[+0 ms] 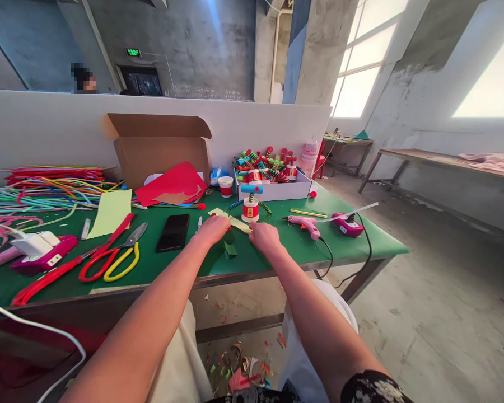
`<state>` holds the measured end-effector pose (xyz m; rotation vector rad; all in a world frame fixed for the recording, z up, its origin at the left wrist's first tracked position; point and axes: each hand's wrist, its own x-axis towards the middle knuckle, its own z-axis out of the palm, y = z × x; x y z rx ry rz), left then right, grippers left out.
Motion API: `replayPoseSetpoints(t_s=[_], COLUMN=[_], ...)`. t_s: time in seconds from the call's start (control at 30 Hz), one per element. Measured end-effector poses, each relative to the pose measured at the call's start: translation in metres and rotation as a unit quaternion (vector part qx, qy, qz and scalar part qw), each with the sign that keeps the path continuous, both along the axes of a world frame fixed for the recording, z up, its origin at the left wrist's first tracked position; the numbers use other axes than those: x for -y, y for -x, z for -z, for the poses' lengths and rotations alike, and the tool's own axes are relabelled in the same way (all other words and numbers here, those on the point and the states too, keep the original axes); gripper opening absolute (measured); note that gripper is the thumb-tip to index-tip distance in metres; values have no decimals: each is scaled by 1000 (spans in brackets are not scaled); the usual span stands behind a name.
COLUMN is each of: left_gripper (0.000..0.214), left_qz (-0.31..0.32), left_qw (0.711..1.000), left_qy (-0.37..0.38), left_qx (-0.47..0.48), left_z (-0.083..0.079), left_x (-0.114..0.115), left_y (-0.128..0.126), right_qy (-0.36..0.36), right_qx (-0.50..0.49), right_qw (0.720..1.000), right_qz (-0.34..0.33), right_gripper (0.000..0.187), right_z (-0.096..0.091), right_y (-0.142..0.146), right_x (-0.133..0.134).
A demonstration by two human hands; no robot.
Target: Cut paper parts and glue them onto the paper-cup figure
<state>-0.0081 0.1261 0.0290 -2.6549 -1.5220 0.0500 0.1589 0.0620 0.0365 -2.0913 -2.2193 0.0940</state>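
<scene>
Between my two hands stretches a pale yellow paper strip [240, 225], low over the table. My left hand [215, 229] pinches its left part, and my right hand [265, 236] has closed fingers at its right end. Just behind them stands a small figure [251, 211] made from a red and white paper cup, with a blue tube on top and coiled arms at its sides. Small dark green paper scraps [230, 249] lie below the strip. A black phone [173, 233] is to the left of my left hand.
Right: a pink glue gun [306, 225] with cord and a power strip [348, 224]. Left: scissors [113, 257], light green paper [110, 212] and bundled pipe cleaners [54, 190]. Behind: a white box [273, 190] of similar figures, a cup [225, 187], red sheets [174, 184] and a cardboard box [162, 154].
</scene>
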Motion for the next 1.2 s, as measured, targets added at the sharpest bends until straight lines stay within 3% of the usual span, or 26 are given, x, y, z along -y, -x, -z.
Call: replayPoseSetpoints(t_s=[0.4,0.73,0.97,1.2], left_gripper=[25,30,19,23], left_qz=[12,18,25,22], left_qw=[1000,1000,999,995], left_qy=[9,-1,17,8], left_qx=[8,14,42,99], left_z=[-4,6,7,15], left_x=[2,-6,-12,-15], left_y=[4,5,8,6], right_qy=[13,-4,-2,-1], right_qx=[-11,-20,-21,-18], right_qw=[1000,1000,1000,1000], right_qz=[8,13,6,12], right_gripper=[30,29,28,28], right_z=[-2,-1,0,-1], right_y=[-2,-4,-5,-4], right_x=[-4,-4,-6,-5])
